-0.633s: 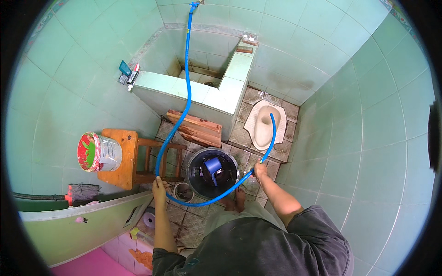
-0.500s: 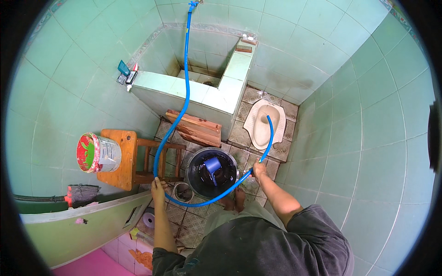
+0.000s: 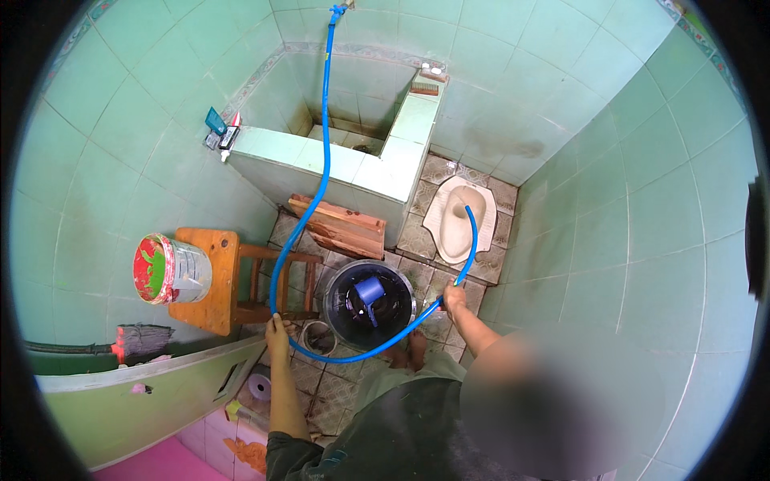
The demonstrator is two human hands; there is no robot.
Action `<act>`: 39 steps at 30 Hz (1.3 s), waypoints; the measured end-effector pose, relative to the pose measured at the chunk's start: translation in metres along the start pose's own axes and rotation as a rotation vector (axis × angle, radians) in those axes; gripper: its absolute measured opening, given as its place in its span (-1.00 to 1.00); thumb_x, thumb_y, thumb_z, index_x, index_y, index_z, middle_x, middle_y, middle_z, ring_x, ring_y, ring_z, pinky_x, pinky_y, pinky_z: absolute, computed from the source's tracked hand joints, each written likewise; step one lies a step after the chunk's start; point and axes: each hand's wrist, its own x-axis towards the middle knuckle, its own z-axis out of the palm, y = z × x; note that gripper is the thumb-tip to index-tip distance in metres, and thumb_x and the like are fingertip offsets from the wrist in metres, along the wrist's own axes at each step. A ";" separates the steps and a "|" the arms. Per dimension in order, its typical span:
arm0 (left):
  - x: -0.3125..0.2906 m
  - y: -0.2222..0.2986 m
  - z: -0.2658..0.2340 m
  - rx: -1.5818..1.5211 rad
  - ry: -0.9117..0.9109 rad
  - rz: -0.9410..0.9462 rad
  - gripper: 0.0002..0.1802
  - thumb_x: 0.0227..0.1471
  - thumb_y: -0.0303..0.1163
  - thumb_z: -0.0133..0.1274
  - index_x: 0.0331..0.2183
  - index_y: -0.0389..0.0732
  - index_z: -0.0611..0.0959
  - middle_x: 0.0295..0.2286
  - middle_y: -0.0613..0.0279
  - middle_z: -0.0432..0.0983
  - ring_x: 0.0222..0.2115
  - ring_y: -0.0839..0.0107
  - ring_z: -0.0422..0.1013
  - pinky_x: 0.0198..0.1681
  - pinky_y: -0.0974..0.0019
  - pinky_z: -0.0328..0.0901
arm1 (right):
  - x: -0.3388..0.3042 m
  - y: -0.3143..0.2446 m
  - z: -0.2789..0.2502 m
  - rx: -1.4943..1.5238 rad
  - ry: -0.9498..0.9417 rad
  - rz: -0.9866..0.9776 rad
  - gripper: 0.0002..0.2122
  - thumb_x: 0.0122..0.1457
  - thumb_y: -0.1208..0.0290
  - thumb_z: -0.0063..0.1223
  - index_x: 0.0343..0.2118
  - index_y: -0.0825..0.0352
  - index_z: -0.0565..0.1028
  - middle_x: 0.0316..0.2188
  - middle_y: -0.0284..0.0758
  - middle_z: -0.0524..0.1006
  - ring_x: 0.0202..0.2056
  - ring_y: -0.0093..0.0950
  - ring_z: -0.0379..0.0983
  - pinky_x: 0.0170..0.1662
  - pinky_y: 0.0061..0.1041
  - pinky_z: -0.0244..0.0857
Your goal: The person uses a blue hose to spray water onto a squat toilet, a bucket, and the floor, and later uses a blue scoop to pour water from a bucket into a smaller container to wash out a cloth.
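Note:
A long blue hose (image 3: 324, 160) runs from a blue tap (image 3: 338, 11) on the far wall, over the tiled ledge, and curves round in front of me. My left hand (image 3: 277, 330) pinches its left bend. Further along, my right hand (image 3: 454, 297) is closed round the hose near its free end. That end arches up and shows over the squat toilet (image 3: 454, 232). Below the loop stands a dark round tub (image 3: 330, 301) of liquid, with a blue dipper (image 3: 370, 290) in it. Beside the tub, near my left hand, is a small pail (image 3: 318, 338).
On the left, a wooden stool (image 3: 204, 313) bears a paint-stained bucket (image 3: 192, 268). A wooden board (image 3: 341, 228) leans against the low tiled basin wall (image 3: 345, 164). A brush (image 3: 143, 341) lies behind the green door (image 3: 136, 417). A comb (image 3: 425, 88) rests on the ledge.
Both hands keep their hold and the hose has hardly moved. My right shoulder is now covered by a blurred patch.

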 end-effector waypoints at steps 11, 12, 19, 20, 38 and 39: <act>0.038 -0.077 0.021 0.082 0.039 0.102 -0.57 0.20 -0.09 -0.08 -0.13 -0.29 0.47 -0.44 0.22 0.51 -0.41 0.43 0.48 -0.33 0.40 0.35 | 0.058 -0.001 -0.024 0.036 0.193 -0.212 -0.46 0.29 -0.01 -0.30 -0.37 0.56 0.35 -0.68 -0.20 0.41 -0.75 -0.27 0.44 -0.74 -0.31 0.36; 0.045 -0.085 0.007 0.048 0.001 0.086 -0.59 0.20 -0.11 -0.07 -0.12 -0.27 0.47 -0.43 0.23 0.51 -0.38 0.43 0.48 -0.32 0.38 0.35 | 0.049 -0.010 -0.016 0.090 0.132 -0.232 -0.47 0.29 0.00 -0.29 -0.32 0.57 0.32 -0.68 -0.17 0.41 -0.76 -0.24 0.44 -0.75 -0.31 0.35; 0.020 -0.102 0.031 -0.315 -0.024 -0.341 -0.76 0.21 -0.24 -0.10 -0.21 -0.21 0.47 -0.42 0.27 0.47 -0.34 0.42 0.44 -0.24 0.28 0.35 | 0.010 -0.059 -0.021 0.037 0.205 -0.181 -0.45 0.28 -0.01 -0.26 -0.41 0.57 0.39 -0.63 -0.11 0.47 -0.72 -0.24 0.47 -0.74 -0.31 0.37; 0.020 -0.101 0.064 -0.351 -0.158 -0.356 -0.76 0.20 -0.22 -0.08 -0.20 -0.17 0.48 -0.36 0.26 0.46 -0.31 0.38 0.42 -0.16 0.16 0.32 | 0.050 -0.051 -0.055 -0.024 0.238 -0.139 -0.44 0.28 0.00 -0.24 -0.49 0.55 0.42 -0.64 -0.11 0.48 -0.71 -0.26 0.48 -0.73 -0.32 0.37; 0.060 0.039 0.188 -0.057 -0.481 0.159 -0.80 0.20 -0.37 -0.11 -0.18 -0.23 0.50 -0.38 0.28 0.49 -0.44 0.52 0.46 -0.49 0.49 0.34 | 0.070 -0.078 -0.045 -0.074 0.375 -0.210 -0.45 0.27 -0.02 -0.33 -0.24 0.54 0.41 -0.43 0.08 0.53 -0.28 0.06 0.49 -0.14 -0.13 0.33; 0.069 0.076 0.188 -0.091 -0.515 0.242 -0.80 0.21 -0.37 -0.11 -0.19 -0.24 0.50 -0.38 0.27 0.50 -0.44 0.52 0.46 -0.48 0.49 0.34 | 0.076 -0.081 -0.041 -0.065 0.351 -0.205 -0.45 0.27 -0.02 -0.32 -0.23 0.54 0.41 -0.36 0.12 0.52 -0.23 0.07 0.46 -0.11 -0.12 0.30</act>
